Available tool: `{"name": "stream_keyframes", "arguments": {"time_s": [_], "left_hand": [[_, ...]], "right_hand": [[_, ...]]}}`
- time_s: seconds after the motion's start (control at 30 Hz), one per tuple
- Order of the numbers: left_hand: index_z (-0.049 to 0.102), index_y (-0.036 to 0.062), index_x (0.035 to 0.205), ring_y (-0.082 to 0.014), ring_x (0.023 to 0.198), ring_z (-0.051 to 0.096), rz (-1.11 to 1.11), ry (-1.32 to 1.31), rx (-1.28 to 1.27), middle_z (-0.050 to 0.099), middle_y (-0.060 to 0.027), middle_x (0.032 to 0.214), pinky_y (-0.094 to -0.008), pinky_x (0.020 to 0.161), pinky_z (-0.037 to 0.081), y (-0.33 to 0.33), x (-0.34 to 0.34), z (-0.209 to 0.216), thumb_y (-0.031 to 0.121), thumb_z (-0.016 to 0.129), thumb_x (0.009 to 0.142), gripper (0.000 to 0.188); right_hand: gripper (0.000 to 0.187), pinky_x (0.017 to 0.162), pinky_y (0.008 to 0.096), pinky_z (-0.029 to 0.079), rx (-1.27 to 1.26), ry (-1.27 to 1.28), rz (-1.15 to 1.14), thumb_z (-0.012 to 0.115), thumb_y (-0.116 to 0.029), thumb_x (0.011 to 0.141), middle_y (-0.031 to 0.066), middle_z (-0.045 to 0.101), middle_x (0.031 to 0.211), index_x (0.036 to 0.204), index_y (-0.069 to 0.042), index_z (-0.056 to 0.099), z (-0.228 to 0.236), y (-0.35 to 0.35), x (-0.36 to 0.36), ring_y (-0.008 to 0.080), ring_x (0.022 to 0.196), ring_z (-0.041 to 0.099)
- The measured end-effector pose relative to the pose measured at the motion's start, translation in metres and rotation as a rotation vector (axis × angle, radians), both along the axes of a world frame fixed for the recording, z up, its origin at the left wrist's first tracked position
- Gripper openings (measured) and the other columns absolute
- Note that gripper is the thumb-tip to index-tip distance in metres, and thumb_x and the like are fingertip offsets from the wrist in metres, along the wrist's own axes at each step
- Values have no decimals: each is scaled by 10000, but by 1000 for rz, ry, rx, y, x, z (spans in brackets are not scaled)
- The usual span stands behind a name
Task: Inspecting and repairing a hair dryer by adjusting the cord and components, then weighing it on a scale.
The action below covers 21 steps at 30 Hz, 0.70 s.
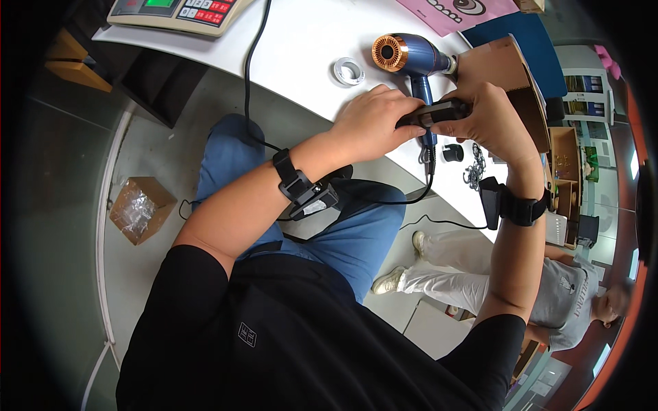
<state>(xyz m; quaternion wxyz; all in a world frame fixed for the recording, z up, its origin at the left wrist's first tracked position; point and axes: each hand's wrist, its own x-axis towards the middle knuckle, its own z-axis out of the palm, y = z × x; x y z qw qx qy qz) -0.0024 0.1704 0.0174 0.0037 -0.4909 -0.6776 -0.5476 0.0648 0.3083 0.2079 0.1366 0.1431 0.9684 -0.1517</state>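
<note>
My left hand (375,122) and my right hand (488,118) both grip a flat black nozzle piece (433,113) between them, held just above the white table (301,55). Right behind it lies a dark blue hair dryer (411,58) with a copper-coloured end, its handle passing under the black piece. The dryer's black cord (430,164) hangs off the table edge below my hands. Each of my wrists wears a black strap with a small device.
A white ring (348,70) lies left of the dryer. An open cardboard box (514,75) stands at the right, a small black cap (452,152) and a coiled cable (474,168) below it. A scale (175,12) sits at the far left. Another person (521,288) sits at lower right.
</note>
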Motion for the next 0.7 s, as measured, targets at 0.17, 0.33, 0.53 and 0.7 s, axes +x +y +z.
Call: {"name": "stream_keyframes", "arguments": {"time_s": [0.17,0.33,0.53,0.7], "left_hand": [[705,109,1279,-300,1038,648,-2,-7,-4,710,-81,1040,-421,889,540,1,0,-1,366,736,962,410],[707,106,1278,-303,1044,650,-2,-9,-3,709,-87,1040,-426,889,541,0,1,0,355,736,961,404],[731,121,1224,-291,1115,658,-17,-42,-59,718,-77,1090,-437,942,557,-1,-1,3,367,732,941,375],[715,101,1252,-309,1054,661,-10,-17,-19,708,-95,1052,-427,903,551,0,-2,-2,348,733,956,387]], "right_hand": [[406,518,277,518,-62,-84,-48,964,-105,717,59,686,710,1030,68,773,2,-1,-6,85,601,605],[415,486,279,497,-51,-108,-87,965,-118,716,60,698,720,1035,65,772,0,2,-6,92,587,600],[448,484,278,478,6,-77,3,968,-144,710,58,695,723,1060,55,772,5,-6,-5,95,584,596],[511,532,281,482,21,-65,67,981,-160,689,63,695,736,1105,49,771,5,-5,-5,100,603,599]]}}
